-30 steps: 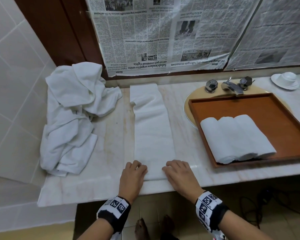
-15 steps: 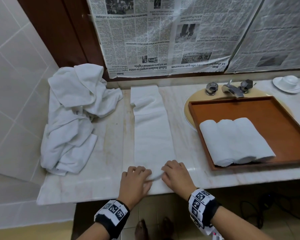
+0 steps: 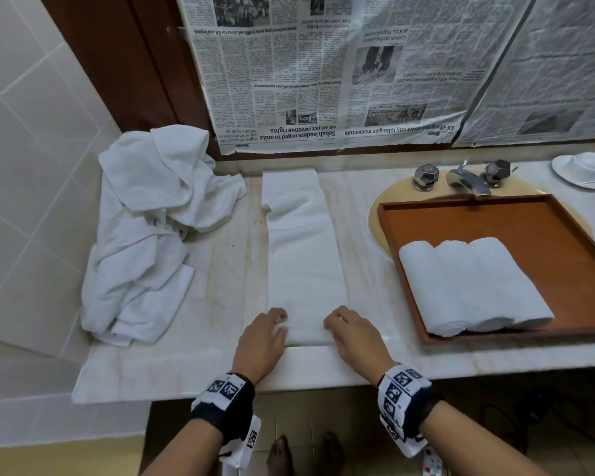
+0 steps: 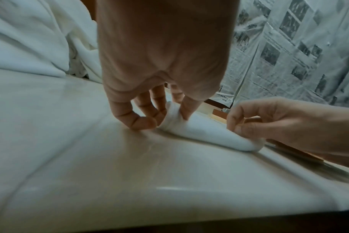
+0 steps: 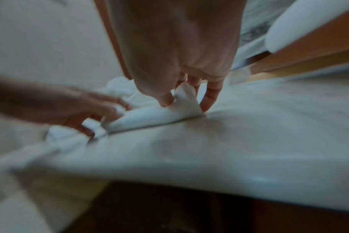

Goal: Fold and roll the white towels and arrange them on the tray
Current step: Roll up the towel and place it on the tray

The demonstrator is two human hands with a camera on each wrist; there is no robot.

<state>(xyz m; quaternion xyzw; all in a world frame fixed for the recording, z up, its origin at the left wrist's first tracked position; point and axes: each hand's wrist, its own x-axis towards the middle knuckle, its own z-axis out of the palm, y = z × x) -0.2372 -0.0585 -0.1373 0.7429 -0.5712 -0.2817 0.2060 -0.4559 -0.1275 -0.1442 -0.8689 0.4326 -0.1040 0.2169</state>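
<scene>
A long folded white towel (image 3: 304, 255) lies lengthwise on the marble counter, its near end turned over into a small roll (image 4: 199, 132). My left hand (image 3: 267, 333) grips the roll's left end, thumb and fingers curled round it (image 4: 169, 115). My right hand (image 3: 346, 329) pinches the right end (image 5: 184, 97). Three rolled white towels (image 3: 471, 286) lie side by side in the brown wooden tray (image 3: 564, 235) to the right.
A heap of crumpled white towels (image 3: 145, 228) sits at the counter's left against the tiled wall. The tray rests over the sink, below the tap (image 3: 466, 178). A white cup and saucer (image 3: 583, 168) stands far right. Newspaper (image 3: 323, 70) covers the back wall.
The hands went from lying flat on the towel's near edge to curling round it and turning it away from me, so a small roll has formed.
</scene>
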